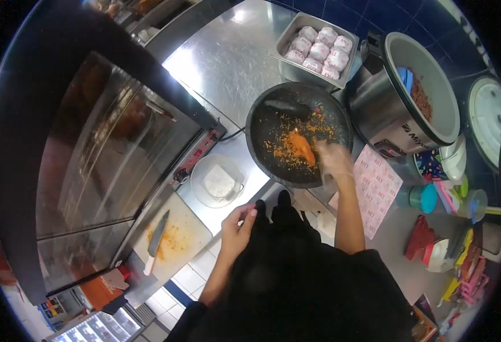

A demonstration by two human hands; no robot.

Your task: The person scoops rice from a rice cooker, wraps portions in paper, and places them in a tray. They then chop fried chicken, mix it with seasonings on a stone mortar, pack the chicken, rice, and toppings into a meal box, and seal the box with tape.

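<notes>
My right hand [336, 161], in a clear plastic glove, reaches into a wide dark stone mortar [262, 162]. Its fingers are blurred beside an orange piece of food, which looks like fried chicken [300, 148]; I cannot tell whether they grip it. Orange crumbs and red bits are scattered around that piece. A dark pestle [286, 106] appears to lie at the mortar's far side. My left hand [237, 227] is bare, held low in front of my body, its fingers loosely curled and apart with nothing in them.
Printed wrapping paper [376, 185] lies right of the mortar. Behind stand a metal tray [299, 71] of wrapped rice portions and a large cooker [376, 108]. Leftward are a clear bowl [196, 185] with a white block, a knife [158, 236] on a cutting board [196, 222], and a glass-fronted cabinet [99, 165].
</notes>
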